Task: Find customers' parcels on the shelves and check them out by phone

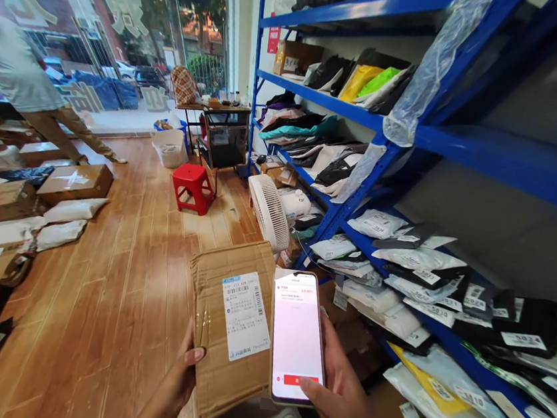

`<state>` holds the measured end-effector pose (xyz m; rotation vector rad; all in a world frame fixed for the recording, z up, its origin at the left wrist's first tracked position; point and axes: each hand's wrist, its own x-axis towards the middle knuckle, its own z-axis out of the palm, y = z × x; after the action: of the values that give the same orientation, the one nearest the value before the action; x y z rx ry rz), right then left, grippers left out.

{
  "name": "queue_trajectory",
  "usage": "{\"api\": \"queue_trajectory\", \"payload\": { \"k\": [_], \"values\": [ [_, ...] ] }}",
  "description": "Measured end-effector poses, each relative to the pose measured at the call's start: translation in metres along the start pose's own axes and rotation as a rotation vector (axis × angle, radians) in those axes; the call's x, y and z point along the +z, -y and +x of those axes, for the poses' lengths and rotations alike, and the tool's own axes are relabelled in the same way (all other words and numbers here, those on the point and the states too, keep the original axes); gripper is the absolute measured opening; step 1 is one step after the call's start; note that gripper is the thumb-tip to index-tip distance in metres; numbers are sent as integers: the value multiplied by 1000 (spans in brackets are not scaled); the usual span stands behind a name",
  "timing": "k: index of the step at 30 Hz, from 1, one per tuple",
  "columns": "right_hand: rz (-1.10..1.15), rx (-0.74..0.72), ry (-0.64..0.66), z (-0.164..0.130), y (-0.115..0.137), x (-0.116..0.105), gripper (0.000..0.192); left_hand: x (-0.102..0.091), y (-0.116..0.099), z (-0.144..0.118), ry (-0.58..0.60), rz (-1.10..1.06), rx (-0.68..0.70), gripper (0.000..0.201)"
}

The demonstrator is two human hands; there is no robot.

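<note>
In the head view my left hand (185, 366) grips a brown cardboard box (210, 322) by its left edge, thumb on the face. A white shipping label (246, 316) with barcodes is stuck to that face, and clear tape covers parts of it. My right hand (340, 377) is closed around a smartphone (296, 338), held in front of the box's right side. The phone's screen is lit, mostly white, with a red button near the bottom. My right thumb rests at that button. The fingers behind the phone and the box are hidden.
Blue shelves (364, 115) with several labelled parcels (433, 260) stand close on my right. A white fan (268, 211) and red stool (193, 188) are ahead. Boxes (78, 181) and bags lie on the wooden floor (114, 324) at left, where another person (18, 65) stands.
</note>
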<state>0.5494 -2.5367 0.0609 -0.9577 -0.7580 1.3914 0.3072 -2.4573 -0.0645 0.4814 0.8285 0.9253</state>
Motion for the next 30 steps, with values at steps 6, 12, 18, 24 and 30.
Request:
{"api": "queue_trajectory", "payload": {
  "k": [6, 12, 18, 24, 30],
  "values": [
    [-15, 30, 10, 4, -1, 3, 90, 0, -6, 0, 9, -28, 25, 97],
    [-20, 35, 17, 13, -7, 8, 93, -5, -16, -1, 25, -49, 32, 100],
    [-112, 34, 135, 32, -12, 20, 91, -15, -30, -7, 5, -57, 71, 98],
    [-143, 78, 200, 53, -24, 42, 91, -30, -46, -19, -61, -101, 146, 98],
    [32, 236, 347, 82, -33, 80, 97, -53, -53, -33, -85, -137, 228, 92]
  ]
}}
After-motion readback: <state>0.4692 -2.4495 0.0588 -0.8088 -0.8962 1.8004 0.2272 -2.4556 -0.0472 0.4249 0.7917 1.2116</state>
